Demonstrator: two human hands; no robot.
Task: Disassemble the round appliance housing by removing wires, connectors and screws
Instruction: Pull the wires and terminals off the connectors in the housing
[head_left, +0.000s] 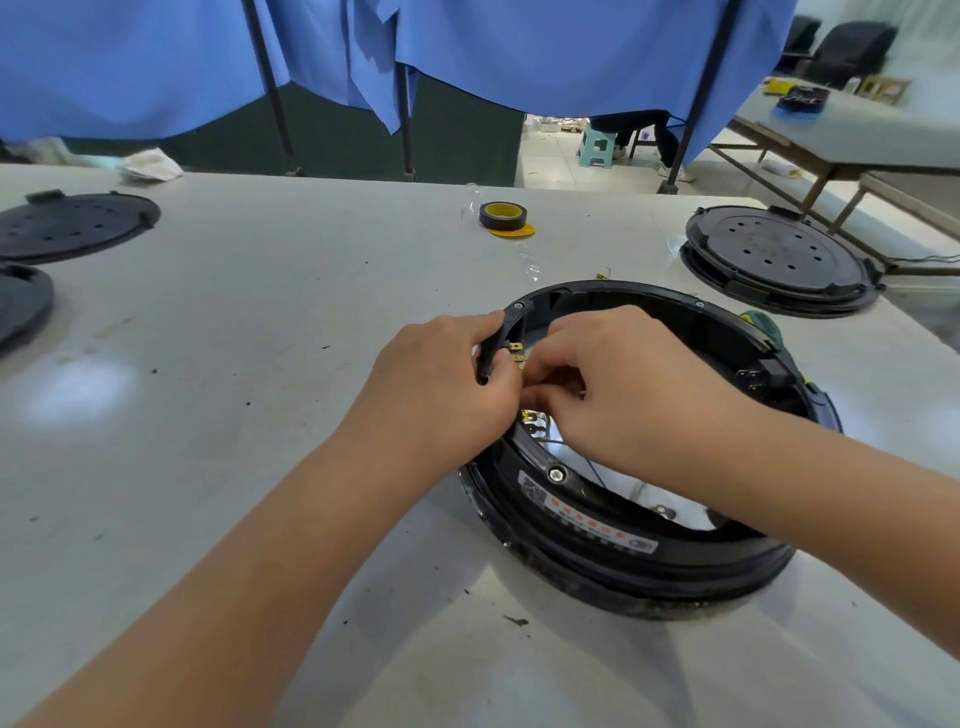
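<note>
A: What lies left on the pale grey counter (260, 322)?

B: Two round black perforated plastic covers (72, 223). Then the left hand (441, 384), its fingers (496, 358) clamped on the rim of the round black plastic appliance housing (613, 561), right of centre.

A: And the right hand (623, 384)?

B: Curled inside the ring, seemingly pinching a brass spade connector (516, 345); exactly what, I cannot tell.

A: How will it handle?

B: The housing looks stiff and light, so bracing the rim suits. The tabs look bendable; I'd pull at the connector, not the thin wires (597, 470).
</note>
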